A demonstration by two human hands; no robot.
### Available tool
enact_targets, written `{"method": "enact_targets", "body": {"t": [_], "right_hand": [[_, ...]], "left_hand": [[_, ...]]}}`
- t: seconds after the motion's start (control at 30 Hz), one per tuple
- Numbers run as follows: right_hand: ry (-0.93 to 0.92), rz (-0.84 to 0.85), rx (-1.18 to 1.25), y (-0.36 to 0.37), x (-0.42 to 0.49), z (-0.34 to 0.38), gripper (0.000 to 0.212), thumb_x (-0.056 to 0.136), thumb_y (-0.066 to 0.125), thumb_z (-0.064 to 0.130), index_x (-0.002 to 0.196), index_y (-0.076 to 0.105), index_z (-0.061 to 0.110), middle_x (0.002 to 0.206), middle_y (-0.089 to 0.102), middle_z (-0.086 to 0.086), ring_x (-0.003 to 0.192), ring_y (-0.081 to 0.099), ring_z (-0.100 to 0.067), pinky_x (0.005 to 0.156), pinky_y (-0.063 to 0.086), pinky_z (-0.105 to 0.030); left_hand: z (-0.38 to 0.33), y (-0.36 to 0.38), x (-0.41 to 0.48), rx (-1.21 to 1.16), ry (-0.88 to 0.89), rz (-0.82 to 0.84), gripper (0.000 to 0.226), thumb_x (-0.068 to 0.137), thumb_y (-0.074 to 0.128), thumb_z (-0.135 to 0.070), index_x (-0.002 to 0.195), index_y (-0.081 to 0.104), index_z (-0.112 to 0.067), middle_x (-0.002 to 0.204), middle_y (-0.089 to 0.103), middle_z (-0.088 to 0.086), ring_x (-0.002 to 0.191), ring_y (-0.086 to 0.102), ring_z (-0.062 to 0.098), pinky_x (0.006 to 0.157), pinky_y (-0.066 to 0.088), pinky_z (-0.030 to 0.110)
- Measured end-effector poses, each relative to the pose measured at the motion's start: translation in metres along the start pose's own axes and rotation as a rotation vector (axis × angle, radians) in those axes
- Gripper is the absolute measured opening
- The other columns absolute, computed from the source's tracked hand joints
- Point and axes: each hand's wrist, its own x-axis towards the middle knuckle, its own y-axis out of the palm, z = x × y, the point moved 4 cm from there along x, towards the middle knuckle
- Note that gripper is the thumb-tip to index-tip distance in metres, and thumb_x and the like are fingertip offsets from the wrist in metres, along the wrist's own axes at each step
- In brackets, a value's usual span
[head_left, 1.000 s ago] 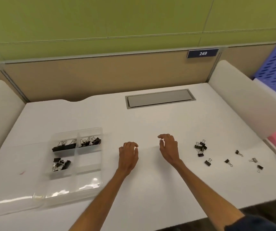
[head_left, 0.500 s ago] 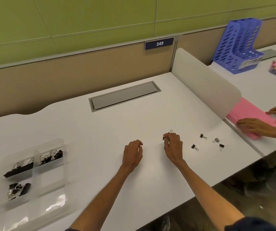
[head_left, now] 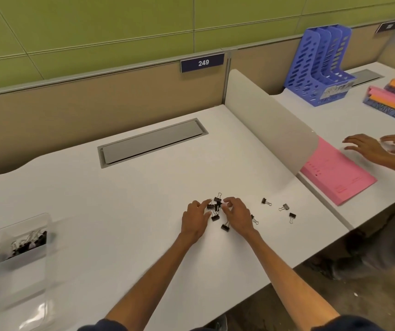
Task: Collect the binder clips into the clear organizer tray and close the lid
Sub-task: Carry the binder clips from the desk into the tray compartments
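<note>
A small pile of black binder clips (head_left: 216, 204) lies on the white desk, with my two hands closing in on it from both sides. My left hand (head_left: 195, 219) has its fingers apart, and their tips touch the pile's left side. My right hand (head_left: 237, 215) pinches a clip at the top of the pile between thumb and forefinger. Two more clips (head_left: 225, 227) lie just below the pile, between my hands. Three loose clips (head_left: 285, 207) are scattered to the right. The clear organizer tray (head_left: 31, 273) sits at the far left with its lid open, and black clips lie in its compartments.
A grey cable hatch (head_left: 152, 142) is set into the desk at the back. A white divider panel (head_left: 270, 123) bounds the desk on the right. Beyond it, another person's hands (head_left: 368, 146) work by a pink folder (head_left: 335, 177), a blue file rack (head_left: 320, 65) and coloured folders.
The view has swung to the right, so the tray has slid to the left edge. My right hand reached the clips first, then my left hand joined it at the pile.
</note>
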Motion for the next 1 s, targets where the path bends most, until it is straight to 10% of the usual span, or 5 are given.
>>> {"method": "enact_targets", "body": {"t": [0.6, 1.0], "right_hand": [[0.015, 0.04, 0.2, -0.006, 0.003, -0.008, 0.016, 0.079, 0.078, 0.03, 0.088, 0.066, 0.023, 0.079, 0.064, 0.016, 0.071, 0.054, 0.011, 0.066, 0.038, -0.018], [0.083, 0.051, 0.404, -0.02, -0.003, 0.0, 0.013, 0.082, 0.076, 0.027, 0.086, 0.065, 0.02, 0.076, 0.068, 0.008, 0.059, 0.056, -0.002, 0.065, 0.047, -0.024]], "left_hand": [[0.002, 0.014, 0.005, -0.101, -0.079, -0.099, 0.021, 0.094, 0.055, -0.026, 0.114, 0.058, -0.025, 0.11, 0.047, -0.001, 0.085, 0.056, 0.018, 0.075, 0.046, 0.029], [0.003, 0.003, 0.01, 0.087, -0.016, -0.047, 0.023, 0.096, 0.047, -0.019, 0.112, 0.063, -0.023, 0.104, 0.056, 0.0, 0.086, 0.06, 0.021, 0.072, 0.047, 0.034]]}}
